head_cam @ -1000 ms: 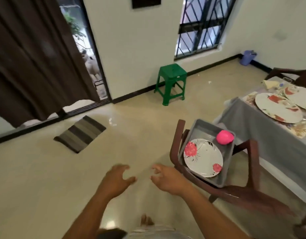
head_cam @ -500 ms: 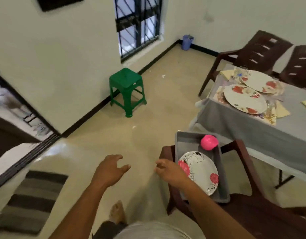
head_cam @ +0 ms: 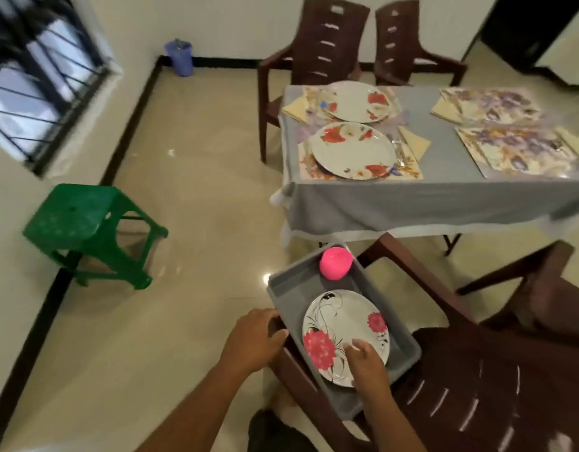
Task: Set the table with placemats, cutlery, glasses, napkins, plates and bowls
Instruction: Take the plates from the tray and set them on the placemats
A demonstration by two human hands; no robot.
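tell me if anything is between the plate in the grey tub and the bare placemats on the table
Nothing visible blocks it. The right hand already rests on the plate in the grey tub. The two bare placemats lie past the tablecloth edge; only the brown chair's arm stands nearby.

Bin walls (head_cam: 283, 290) and, seemingly, chair arm (head_cam: 412, 272) hem the plate (head_cam: 345, 334).

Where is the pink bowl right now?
In the head view, the pink bowl sits at the far end of the grey tray, beyond the flowered plate.
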